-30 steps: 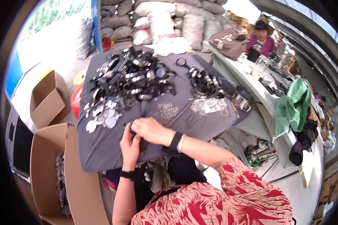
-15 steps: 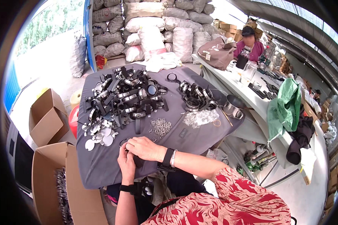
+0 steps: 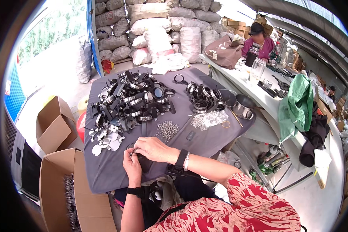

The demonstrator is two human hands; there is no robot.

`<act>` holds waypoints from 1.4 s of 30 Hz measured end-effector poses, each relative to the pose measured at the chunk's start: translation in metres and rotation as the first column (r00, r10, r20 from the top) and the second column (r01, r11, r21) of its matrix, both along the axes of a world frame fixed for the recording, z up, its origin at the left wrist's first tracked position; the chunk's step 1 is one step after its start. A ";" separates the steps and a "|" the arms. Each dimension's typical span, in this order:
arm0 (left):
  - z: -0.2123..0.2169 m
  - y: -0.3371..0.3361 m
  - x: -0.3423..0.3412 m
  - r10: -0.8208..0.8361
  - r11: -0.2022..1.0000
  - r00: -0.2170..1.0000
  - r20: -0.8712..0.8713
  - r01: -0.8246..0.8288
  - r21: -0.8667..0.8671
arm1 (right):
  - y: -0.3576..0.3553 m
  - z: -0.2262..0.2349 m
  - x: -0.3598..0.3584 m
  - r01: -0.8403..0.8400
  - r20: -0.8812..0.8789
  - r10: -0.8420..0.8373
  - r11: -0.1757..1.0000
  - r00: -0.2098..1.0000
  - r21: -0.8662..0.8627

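At the table's near edge my hands meet, fingertips close together. My left hand is closed on a black ring-shaped part, mostly hidden by fingers. From above, my right hand pinches at the same part, its fingertips touching it near the left thumb. A dark flat piece shows under my right palm; I cannot tell whether it belongs to the ring. Just beyond lies a heap of small metal clips. Farther off is a large pile of black and silver ring clamps, with round silver discs at its near left.
A smaller clamp cluster, a clear bag of small metal pieces and a metal cup are at right. Open cardboard boxes stand left. A person sits at a white table; stacked sacks rise behind.
The view has shifted slightly. My right fingers have lifted and drawn together over the ring, while my left hand keeps its hold. The person at the far table has bent the head down.
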State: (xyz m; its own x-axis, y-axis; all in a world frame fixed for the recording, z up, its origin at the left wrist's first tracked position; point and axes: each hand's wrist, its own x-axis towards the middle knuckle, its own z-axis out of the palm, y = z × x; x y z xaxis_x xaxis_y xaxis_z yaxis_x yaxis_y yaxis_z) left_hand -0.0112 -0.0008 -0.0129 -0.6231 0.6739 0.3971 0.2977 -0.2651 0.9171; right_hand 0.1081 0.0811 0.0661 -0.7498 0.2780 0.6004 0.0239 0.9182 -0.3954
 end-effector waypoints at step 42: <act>0.015 -0.019 0.017 0.041 0.982 0.998 0.040 -0.033 -0.188 | -0.001 0.284 0.190 -0.558 -0.147 0.858 0.441 0.493 0.703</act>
State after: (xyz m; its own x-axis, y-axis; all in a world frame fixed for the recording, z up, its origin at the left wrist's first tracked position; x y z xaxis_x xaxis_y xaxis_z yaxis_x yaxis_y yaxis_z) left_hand 0.0061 -0.0199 0.0021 -0.6627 0.7099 0.2385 0.2631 -0.0774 0.9617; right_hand 0.2977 0.0803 0.3499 -0.1237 -0.6790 0.7237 -0.7643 0.5302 0.3669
